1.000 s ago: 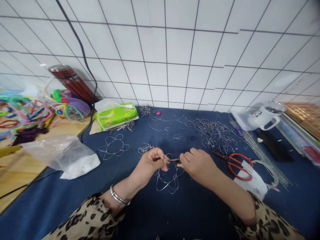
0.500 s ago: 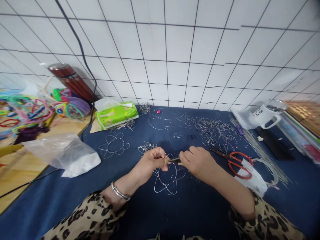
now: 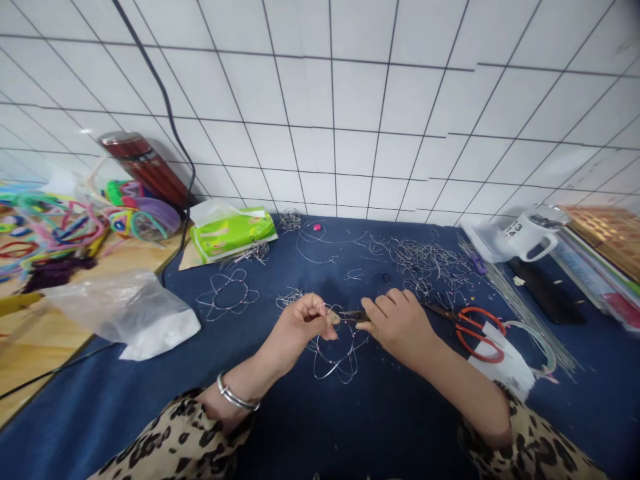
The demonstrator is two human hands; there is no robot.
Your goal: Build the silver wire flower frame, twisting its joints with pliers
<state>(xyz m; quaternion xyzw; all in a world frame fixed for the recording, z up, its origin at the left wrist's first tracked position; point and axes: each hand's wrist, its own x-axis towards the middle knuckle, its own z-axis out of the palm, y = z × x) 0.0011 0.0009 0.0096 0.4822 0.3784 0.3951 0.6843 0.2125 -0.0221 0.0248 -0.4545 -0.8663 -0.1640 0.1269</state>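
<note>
My left hand (image 3: 305, 325) pinches the top of a flower-shaped wire ring (image 3: 336, 371) between thumb and fingertips. Small pinkish beads dot the ring, and its silver petal loops hang below my fingers. My right hand (image 3: 399, 328) is closed around a pair of pliers (image 3: 354, 315), mostly hidden in the palm. Their dark, narrow jaws point left, close to my left fingertips; whether they touch the wire I cannot make out. A similar wire flower (image 3: 229, 295) lies flat on the blue cloth (image 3: 280, 427) to the left.
Behind my hands lie a tangle of wire offcuts (image 3: 425, 260) and a green tissue pack (image 3: 233, 233). Orange-handled scissors (image 3: 480, 333), straight wires (image 3: 533, 313) and a white mug (image 3: 536, 233) are on the right. A plastic bag (image 3: 130, 310) and a red thermos (image 3: 145, 167) stand left.
The pliers' tips have drawn slightly right, away from my left fingertips, and their jaws look parted. The wire flower has shifted a little to the right and turned in my left hand.
</note>
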